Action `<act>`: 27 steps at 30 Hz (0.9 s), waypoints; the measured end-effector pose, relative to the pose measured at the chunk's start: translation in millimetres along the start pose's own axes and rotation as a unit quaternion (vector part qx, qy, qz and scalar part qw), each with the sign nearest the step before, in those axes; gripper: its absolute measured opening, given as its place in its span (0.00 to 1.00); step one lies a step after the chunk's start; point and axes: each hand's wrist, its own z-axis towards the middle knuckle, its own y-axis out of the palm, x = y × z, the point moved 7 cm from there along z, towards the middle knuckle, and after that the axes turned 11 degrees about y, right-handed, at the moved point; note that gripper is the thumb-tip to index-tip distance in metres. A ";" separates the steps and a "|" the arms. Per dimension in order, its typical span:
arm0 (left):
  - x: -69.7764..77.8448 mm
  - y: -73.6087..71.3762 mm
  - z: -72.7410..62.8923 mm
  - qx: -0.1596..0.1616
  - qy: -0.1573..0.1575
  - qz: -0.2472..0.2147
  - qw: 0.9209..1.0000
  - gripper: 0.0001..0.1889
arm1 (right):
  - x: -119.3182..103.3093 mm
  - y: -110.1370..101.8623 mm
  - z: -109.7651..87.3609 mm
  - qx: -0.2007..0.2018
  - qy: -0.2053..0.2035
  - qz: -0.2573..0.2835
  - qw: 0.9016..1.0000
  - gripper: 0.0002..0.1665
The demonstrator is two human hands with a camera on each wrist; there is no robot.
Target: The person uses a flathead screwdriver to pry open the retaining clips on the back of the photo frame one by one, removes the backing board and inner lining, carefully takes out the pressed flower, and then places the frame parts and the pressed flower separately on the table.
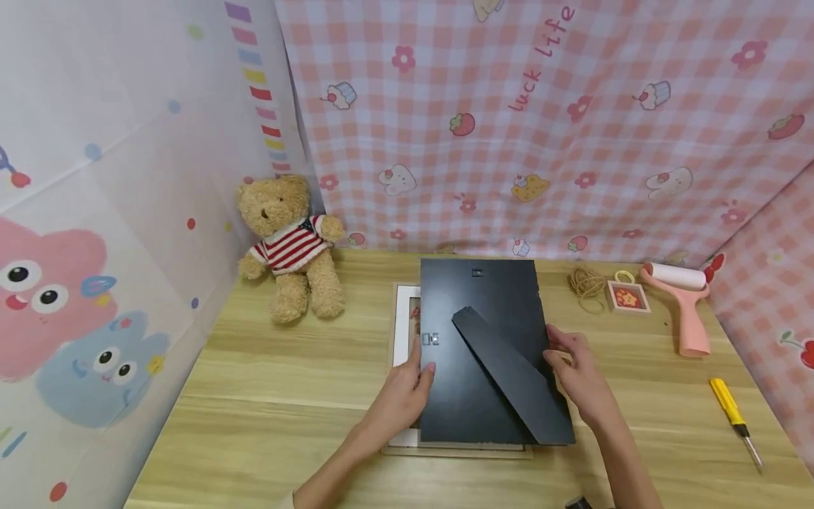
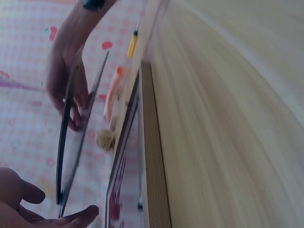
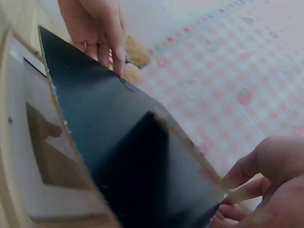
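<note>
A black picture-frame backing board [image 1: 502,290], with a folding easel leg [image 1: 502,375] slanting across it, is held tilted over a picture frame [image 1: 402,325]. My left hand [image 1: 402,396] has the board's left edge between thumb and fingers, near a small metal hanger [image 1: 431,339]. On the opposite side my right hand [image 1: 581,378] pinches the right edge. The right wrist view shows the board [image 3: 95,109] raised at an angle beside the frame's glossy face [image 3: 61,199]. Most of the frame is hidden beneath the board; its wooden side [image 2: 154,152] shows in the left wrist view.
At the back left sits a teddy bear [image 1: 292,240]. Twine [image 1: 586,283], a small square framed charm [image 1: 628,297] and a pink lint roller [image 1: 689,318] lie at the back right. A yellow-handled screwdriver [image 1: 731,410] is near the right edge. Patterned cloths [image 1: 540,141] enclose the table.
</note>
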 end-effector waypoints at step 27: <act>88.2 198.7 66.8 -0.227 0.007 -0.049 0.973 0.40 | 123.9 -169.1 -33.5 0.059 0.106 -0.183 0.976 0.32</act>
